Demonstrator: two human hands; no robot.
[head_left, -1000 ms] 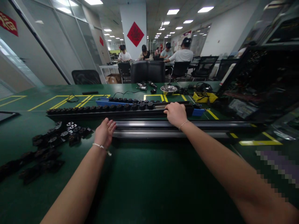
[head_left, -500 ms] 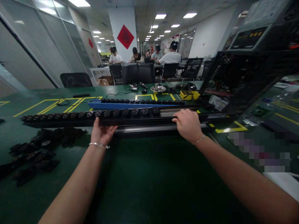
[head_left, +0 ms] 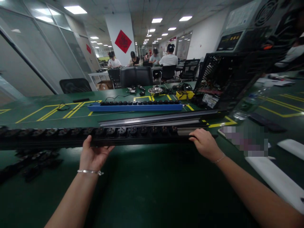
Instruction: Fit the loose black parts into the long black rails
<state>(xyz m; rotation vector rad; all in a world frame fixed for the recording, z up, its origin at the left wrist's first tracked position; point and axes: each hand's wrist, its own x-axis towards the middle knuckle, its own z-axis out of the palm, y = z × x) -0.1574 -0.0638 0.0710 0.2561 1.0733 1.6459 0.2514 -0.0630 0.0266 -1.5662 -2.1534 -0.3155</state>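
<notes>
A long black power strip stretches across the view, with a row of round socket modules along its top and a bare metal stretch near its right end. My left hand supports it from below, thumb against the front side and fingers partly hidden underneath. At the right end, my right hand is closed around the edge, fingers curled over it. Just behind lies an empty black-and-silver channel rail. Loose black socket modules lie in a heap on the table to the left, below the strip.
A blue strip with black sockets lies farther back. Beyond it are a metal bowl and a yellow box with cables. An open computer case and a plastic bottle stand right; white long pieces lie nearer.
Both hands have brought the power strip nearer to me, away from the channel rail, which now shows more fully. My right hand has moved right and my left hand slightly left.
</notes>
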